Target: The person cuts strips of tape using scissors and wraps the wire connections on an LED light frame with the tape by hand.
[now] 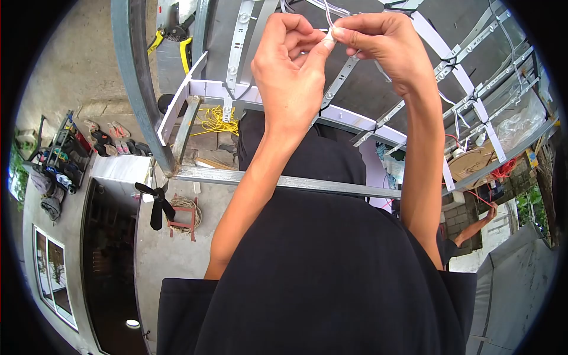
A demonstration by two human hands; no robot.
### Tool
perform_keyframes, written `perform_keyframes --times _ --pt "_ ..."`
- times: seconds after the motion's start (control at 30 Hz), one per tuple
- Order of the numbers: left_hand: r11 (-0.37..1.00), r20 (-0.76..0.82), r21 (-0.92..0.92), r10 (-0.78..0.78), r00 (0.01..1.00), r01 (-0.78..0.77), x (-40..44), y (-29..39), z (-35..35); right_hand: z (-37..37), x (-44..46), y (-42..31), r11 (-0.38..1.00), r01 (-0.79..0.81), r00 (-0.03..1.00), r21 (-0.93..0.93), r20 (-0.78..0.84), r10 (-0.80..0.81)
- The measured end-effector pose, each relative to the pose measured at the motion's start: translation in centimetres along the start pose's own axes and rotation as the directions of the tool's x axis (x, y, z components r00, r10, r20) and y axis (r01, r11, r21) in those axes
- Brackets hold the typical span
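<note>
At the top middle, my left hand (291, 74) and my right hand (387, 46) meet at their fingertips. Both pinch a thin white wire (328, 13), which runs upward from between the fingers; its pinched part is mostly covered by the thumbs. Behind the hands are white LED strips (239, 41) on a grey panel, with more LED strips (482, 38) at the right. Black cable ties fasten several strips to white crossbars (349, 117).
A metal frame bar (231, 176) crosses below my forearms, and a curved upright (127, 71) stands at left. Yellow-handled pliers (185, 56) lie at upper left. Below are yellow cord (218, 121) and a black fan (157, 206). Another person's arm (475, 229) shows at right.
</note>
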State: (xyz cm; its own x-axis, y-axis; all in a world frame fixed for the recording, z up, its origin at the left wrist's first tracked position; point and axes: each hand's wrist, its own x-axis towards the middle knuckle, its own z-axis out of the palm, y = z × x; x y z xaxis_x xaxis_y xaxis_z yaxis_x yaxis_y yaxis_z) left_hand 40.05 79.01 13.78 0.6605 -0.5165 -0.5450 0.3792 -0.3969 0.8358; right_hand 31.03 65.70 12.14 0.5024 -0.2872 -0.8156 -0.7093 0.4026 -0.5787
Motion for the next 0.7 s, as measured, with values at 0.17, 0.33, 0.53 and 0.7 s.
perform_keyframes --times 0.17,0.33,0.53,0.7 --pt "1.0 0.017 -0.006 -0.009 1.0 0.009 0.1 0.1 0.2 -0.5 0.0 0.3 0.998 0.001 1.0 0.064 -0.003 -0.001" --pt "0.999 -0.005 -0.038 -0.032 0.999 0.032 -0.1 0.2 0.1 -0.6 -0.2 0.3 0.989 0.083 0.995 0.124 0.05 -0.09" --pt "0.999 -0.009 -0.015 -0.032 0.999 0.032 -0.1 0.0 0.1 -0.5 -0.8 -0.7 0.987 0.155 0.983 -0.043 0.106 -0.15" --pt "0.999 -0.007 -0.033 -0.013 1.0 0.013 0.0 -0.4 0.2 0.3 -1.1 0.1 0.966 0.233 0.972 -0.113 0.034 -0.231"
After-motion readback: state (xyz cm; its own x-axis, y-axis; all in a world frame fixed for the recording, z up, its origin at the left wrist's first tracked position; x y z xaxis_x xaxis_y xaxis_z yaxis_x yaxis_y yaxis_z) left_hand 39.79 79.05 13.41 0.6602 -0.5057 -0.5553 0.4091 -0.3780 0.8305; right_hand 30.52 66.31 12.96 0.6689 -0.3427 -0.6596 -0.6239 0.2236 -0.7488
